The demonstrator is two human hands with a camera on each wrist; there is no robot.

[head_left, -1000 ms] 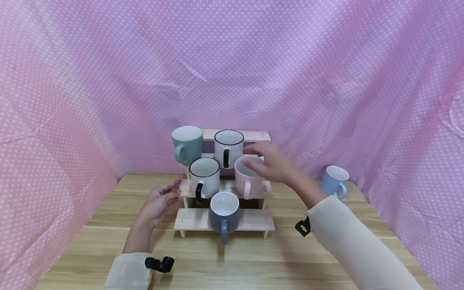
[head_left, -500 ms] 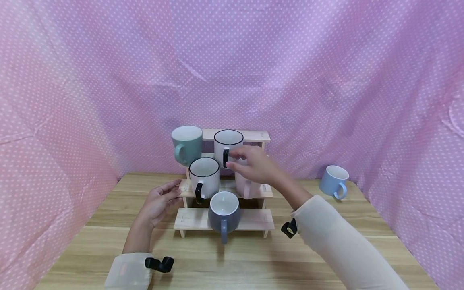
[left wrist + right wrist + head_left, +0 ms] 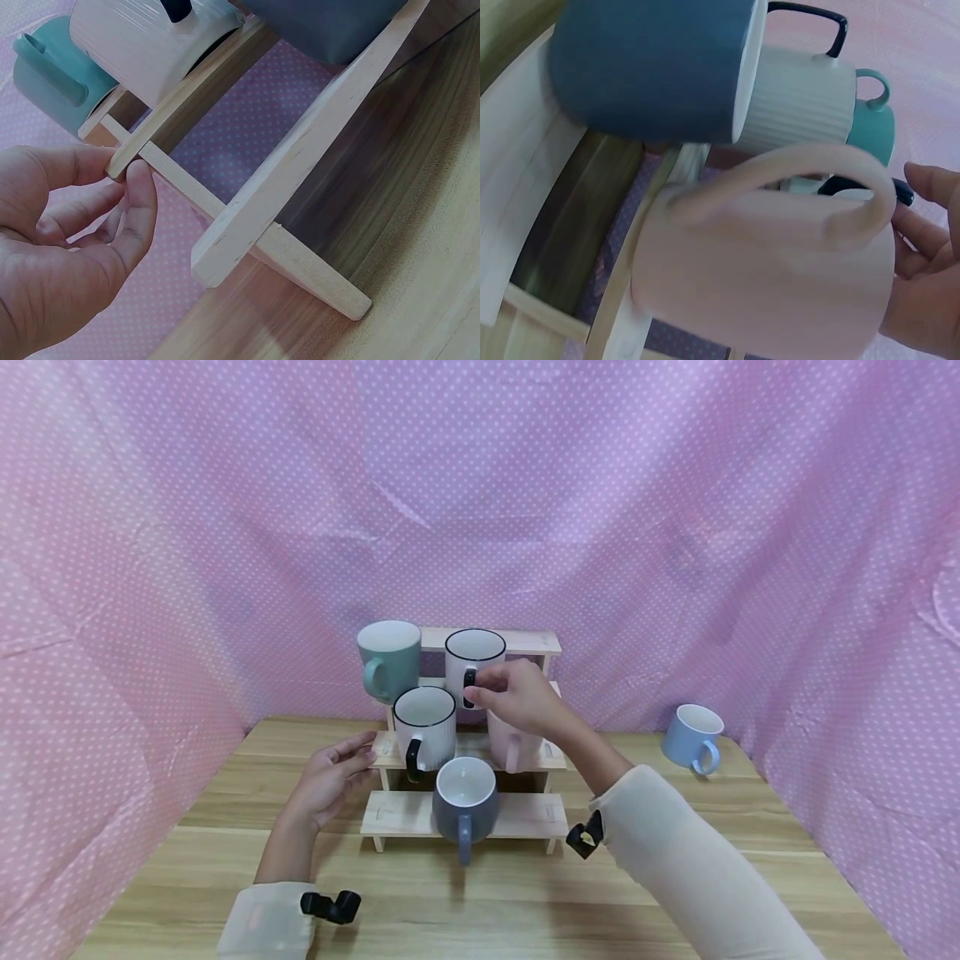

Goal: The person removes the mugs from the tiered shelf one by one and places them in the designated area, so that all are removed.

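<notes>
A tiered wooden shelf stand (image 3: 405, 812) carries several mugs. My left hand (image 3: 336, 779) pinches the left end of its middle board between thumb and forefinger, plain in the left wrist view. On a higher tier stands a white mug (image 3: 459, 667) with a black rim and black handle. My right hand (image 3: 521, 697) holds that handle between thumb and fingers. Below this hand, a pink mug (image 3: 757, 270) is partly hidden in the head view. Left of it sits a ribbed white mug (image 3: 431, 735), also black-handled. A green mug (image 3: 392, 664) is at the upper left; a grey-blue mug (image 3: 465, 814) occupies the lowest board.
A light blue mug (image 3: 686, 743) stands by itself on the wooden table (image 3: 420, 910), toward the right back corner. Pink dotted cloth (image 3: 480, 510) hangs behind and on both sides. Black clips (image 3: 330, 906) sit at both sleeve cuffs.
My right hand has moved left and slightly down, from above the pink mug to the black handle of the white mug, where its fingers closed. My left hand stays where it was.
</notes>
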